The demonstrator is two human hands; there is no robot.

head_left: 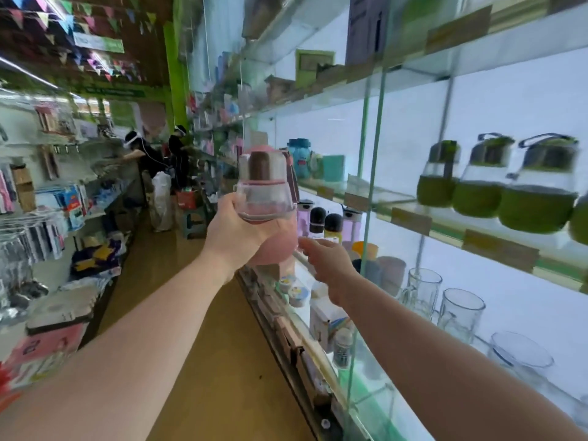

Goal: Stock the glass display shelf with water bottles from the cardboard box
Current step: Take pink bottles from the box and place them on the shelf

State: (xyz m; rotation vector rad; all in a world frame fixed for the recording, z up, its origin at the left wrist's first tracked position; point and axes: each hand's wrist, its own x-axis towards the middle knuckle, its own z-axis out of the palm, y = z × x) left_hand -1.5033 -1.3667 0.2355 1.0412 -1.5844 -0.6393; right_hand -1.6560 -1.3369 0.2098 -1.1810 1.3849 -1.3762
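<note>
1. At the far left, racks of packaged goods (60, 205) line the aisle, blurred by camera motion; 2 people (159, 154) stand far down the aisle.
2. The left hand (235, 230) is raised in mid-air over the aisle floor (203, 345), its grip clenched around the lower body of a pink water bottle (265, 192).
3. The bottle stands roughly upright in that hand, with a clear upper part, a pink lid and a pink sleeve around its bottom. It is just outside the glass display shelf (413, 218), not yet on it.
4. The right hand (331, 265) reaches forward just beside and below the bottle, its grip released with relaxed fingers, holding nothing. Whether a fingertip touches the bottle cannot be told.
5. Behind that hand, small bottles with black caps (324, 221) stand on a lower level.
6. Further right, 3 green-sleeved bottles (496, 186) sit side by side on the middle glass level.
7. Below them stand clear glass mugs (445, 300).
</note>
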